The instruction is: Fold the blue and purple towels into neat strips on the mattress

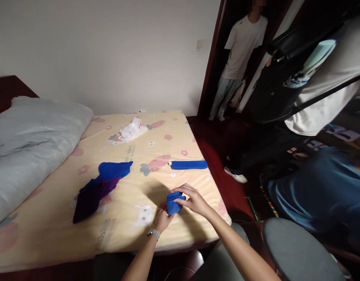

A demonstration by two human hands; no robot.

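Both my hands hold a small rolled blue cloth (pixel 173 203) on the near right part of the bed (pixel 51 234). My right hand (pixel 193 200) grips the roll from the right, fingers curled over its top. From below, my left hand (pixel 163 217), with a watch on the wrist, closes on it. A folded flat blue cloth strip (pixel 188 164) lies farther back near the bed's right edge. A loose blue cloth (pixel 113 170) and a dark purple cloth (pixel 92 197) lie spread to the left.
A grey duvet (pixel 30 144) is piled on the bed's left side. A white plastic bag (pixel 133 129) lies near the far end. One person (pixel 240 58) stands in the doorway; another person with a black backpack (pixel 285 78) stands close at right. A grey stool (pixel 297 253) is at lower right.
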